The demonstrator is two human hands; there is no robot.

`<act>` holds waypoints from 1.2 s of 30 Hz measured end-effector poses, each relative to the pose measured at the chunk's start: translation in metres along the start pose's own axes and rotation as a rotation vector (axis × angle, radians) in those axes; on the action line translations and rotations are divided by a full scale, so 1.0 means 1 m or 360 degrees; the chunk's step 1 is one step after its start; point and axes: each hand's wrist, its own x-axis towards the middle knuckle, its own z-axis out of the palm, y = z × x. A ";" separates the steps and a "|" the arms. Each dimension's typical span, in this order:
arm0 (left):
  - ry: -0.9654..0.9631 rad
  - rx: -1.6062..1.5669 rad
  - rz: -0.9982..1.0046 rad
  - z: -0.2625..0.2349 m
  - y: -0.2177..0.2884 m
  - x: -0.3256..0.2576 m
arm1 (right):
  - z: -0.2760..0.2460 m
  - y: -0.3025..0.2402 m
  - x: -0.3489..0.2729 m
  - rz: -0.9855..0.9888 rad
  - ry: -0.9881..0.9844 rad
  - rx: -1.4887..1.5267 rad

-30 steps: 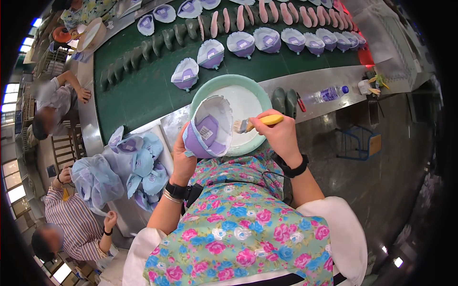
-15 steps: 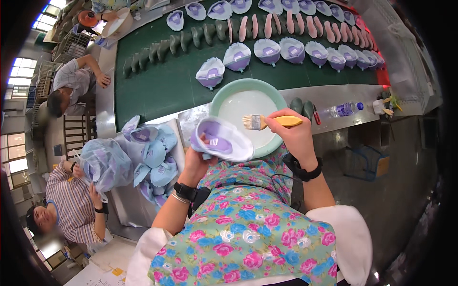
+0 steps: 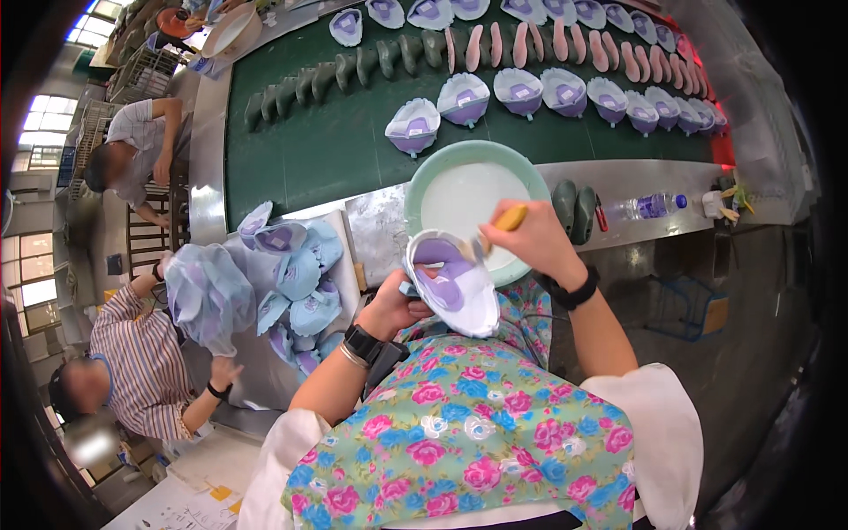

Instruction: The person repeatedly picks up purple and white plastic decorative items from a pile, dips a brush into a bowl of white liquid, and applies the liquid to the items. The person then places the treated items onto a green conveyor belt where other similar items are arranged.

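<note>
My left hand (image 3: 395, 306) grips a purple and white shoe upper (image 3: 470, 303) from its left side, with the open inside tilted up. In my right hand (image 3: 536, 246) is a paintbrush (image 3: 512, 218) with a yellow handle. Its bristles are at the upper's far edge, blurred and partly covered by the fingers, apparently touching. Just beyond both hands stands a pale green basin (image 3: 419, 177) of white liquid. Several light blue and purple uppers (image 3: 300, 269) lie piled to the left of my left hand.
On the green table (image 3: 309, 172) run rows of uppers (image 3: 412, 129), dark shoe lasts (image 3: 322, 81) and pink insoles (image 3: 518, 44). Dark lasts (image 3: 584, 215) and a bottle (image 3: 658, 206) stand right of the basin. At left, a person in stripes (image 3: 146, 362) handles a filled plastic bag (image 3: 209, 296).
The brush has come down from over the basin to the upper's far edge. My left hand has turned the upper and brought it slightly right. The striped person's hands have shifted around the bag.
</note>
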 end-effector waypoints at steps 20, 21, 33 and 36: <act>0.0811 -0.0178 0.1225 -0.173 0.256 0.135 | 0.029 0.003 0.020 0.0976 0.0483 0.0552; 0.1016 -0.0027 0.1018 -0.175 0.255 0.133 | 0.030 0.001 0.024 0.0971 0.0497 0.0517; 0.2129 0.3490 0.0254 -0.252 0.234 -0.208 | 0.076 -0.020 0.082 0.0711 0.0234 0.0523; 0.2109 0.3553 0.0447 -0.289 0.240 -0.234 | 0.086 -0.034 0.093 0.0558 0.0101 0.0435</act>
